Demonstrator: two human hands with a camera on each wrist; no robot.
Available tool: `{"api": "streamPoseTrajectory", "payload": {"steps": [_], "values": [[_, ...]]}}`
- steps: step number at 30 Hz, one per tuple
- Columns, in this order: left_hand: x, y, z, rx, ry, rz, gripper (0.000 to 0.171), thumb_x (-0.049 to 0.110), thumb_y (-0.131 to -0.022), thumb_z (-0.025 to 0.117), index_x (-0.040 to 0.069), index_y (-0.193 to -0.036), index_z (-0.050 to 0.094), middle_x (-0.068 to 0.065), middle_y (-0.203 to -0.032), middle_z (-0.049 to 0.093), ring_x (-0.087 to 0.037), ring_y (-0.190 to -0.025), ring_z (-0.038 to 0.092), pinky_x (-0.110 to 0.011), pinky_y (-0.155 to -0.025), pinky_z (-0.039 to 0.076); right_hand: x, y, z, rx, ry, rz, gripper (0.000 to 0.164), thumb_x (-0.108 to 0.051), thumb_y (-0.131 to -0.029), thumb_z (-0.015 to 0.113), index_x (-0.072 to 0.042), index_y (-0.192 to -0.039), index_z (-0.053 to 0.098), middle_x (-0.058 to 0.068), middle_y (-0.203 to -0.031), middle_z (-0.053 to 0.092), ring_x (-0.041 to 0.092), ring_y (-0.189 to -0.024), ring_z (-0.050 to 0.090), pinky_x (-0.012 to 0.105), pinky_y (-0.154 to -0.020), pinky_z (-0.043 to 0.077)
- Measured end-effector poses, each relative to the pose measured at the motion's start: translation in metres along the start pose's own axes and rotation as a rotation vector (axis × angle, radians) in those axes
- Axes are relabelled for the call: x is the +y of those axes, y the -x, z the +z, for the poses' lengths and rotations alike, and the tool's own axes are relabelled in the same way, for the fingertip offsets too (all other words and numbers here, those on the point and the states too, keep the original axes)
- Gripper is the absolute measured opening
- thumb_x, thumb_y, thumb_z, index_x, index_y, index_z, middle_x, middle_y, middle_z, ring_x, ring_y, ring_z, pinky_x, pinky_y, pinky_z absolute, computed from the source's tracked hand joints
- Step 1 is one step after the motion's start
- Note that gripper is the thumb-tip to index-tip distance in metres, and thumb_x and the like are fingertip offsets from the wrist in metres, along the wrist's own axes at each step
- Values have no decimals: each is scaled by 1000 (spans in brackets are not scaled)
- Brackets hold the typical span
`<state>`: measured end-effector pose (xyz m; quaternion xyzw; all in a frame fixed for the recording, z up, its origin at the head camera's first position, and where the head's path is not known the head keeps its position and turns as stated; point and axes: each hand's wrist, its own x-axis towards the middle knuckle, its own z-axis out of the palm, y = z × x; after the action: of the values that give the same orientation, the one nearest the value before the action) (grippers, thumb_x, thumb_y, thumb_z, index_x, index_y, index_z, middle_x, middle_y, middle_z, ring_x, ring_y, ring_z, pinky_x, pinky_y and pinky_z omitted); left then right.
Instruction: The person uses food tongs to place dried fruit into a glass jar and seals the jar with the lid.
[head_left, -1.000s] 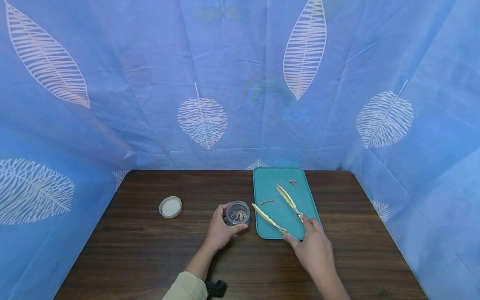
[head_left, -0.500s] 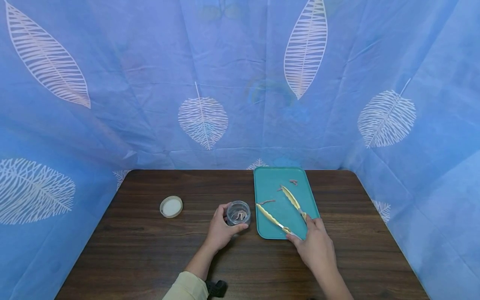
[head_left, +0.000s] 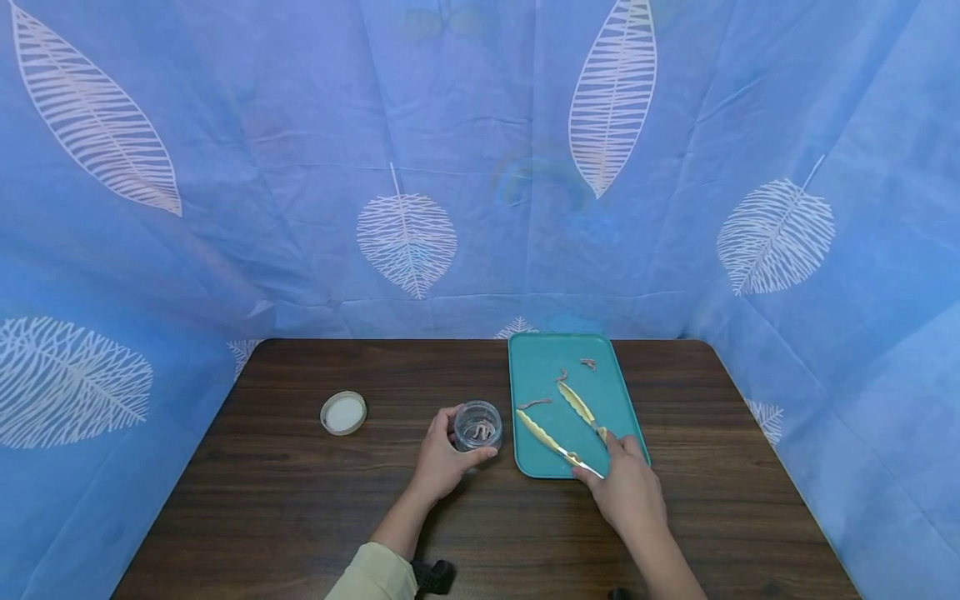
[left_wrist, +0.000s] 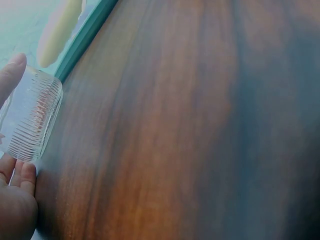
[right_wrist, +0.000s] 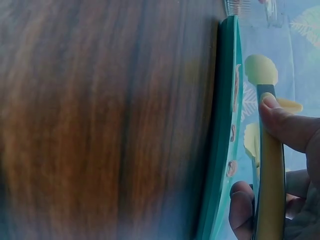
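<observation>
My left hand (head_left: pixel 441 460) curls around a small clear jar (head_left: pixel 477 423), thumb at the near side. Inside it lie pinkish-brown, worm-like strips. The jar's ribbed wall (left_wrist: pixel 37 117) shows in the left wrist view. With my right hand (head_left: pixel 630 490) I grip a pair of metal tongs (head_left: pixel 576 461) with pale yellow scalloped tips. Its arms are spread apart, low over the teal tray (head_left: pixel 551 348), with nothing between the tips. Three clumps or strips lie on the tray: one strip (head_left: pixel 535 403) at the left, one (head_left: pixel 562 376) at the far tong tip, another (head_left: pixel 588 364) farther back.
A round lid (head_left: pixel 343 413) with a white inside lies on the dark wooden table (head_left: pixel 300 500), left of the jar. The tray reaches the table's back edge. Behind the table hangs a blue cloth (head_left: pixel 480 125) with white leaf prints.
The tong tips have drawn back a little toward me and closer together, and the middle strip on the tray has come into sight. My left hand and the jar stay in place.
</observation>
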<state>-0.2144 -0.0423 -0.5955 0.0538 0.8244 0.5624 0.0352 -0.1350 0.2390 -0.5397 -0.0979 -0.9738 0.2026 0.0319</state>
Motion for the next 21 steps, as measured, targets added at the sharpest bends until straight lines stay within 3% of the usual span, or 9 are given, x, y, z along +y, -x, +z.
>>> {"api": "streamPoseTrajectory", "payload": {"steps": [5, 14, 21], "values": [[-1, -1, 0, 2, 0, 5, 86, 36, -82, 98, 12, -151, 53, -13, -143, 60, -30, -131, 61, -52, -115, 52, 1, -3, 2, -16, 14, -10, 84, -38, -92, 88, 13, -149, 56, 25, -124, 61, 26, -78, 62, 45, -65, 55], [-2, 1, -1, 5, 13, -8, 86, 38, -82, 98, 14, -151, 53, -13, -142, 60, -31, -129, 61, -52, -112, 52, 2, -9, 6, -19, 40, -48, 76, -39, -93, 86, 12, -144, 62, 22, -117, 64, 31, -86, 68, 48, -72, 61], [-1, 0, 0, -2, 15, 7, 87, 38, -82, 98, 12, -152, 53, -13, -142, 60, -30, -130, 61, -52, -114, 52, 2, -11, 5, -23, 49, -15, 73, -38, -93, 87, 9, -142, 65, 18, -112, 66, 28, -83, 67, 48, -70, 59]]}}
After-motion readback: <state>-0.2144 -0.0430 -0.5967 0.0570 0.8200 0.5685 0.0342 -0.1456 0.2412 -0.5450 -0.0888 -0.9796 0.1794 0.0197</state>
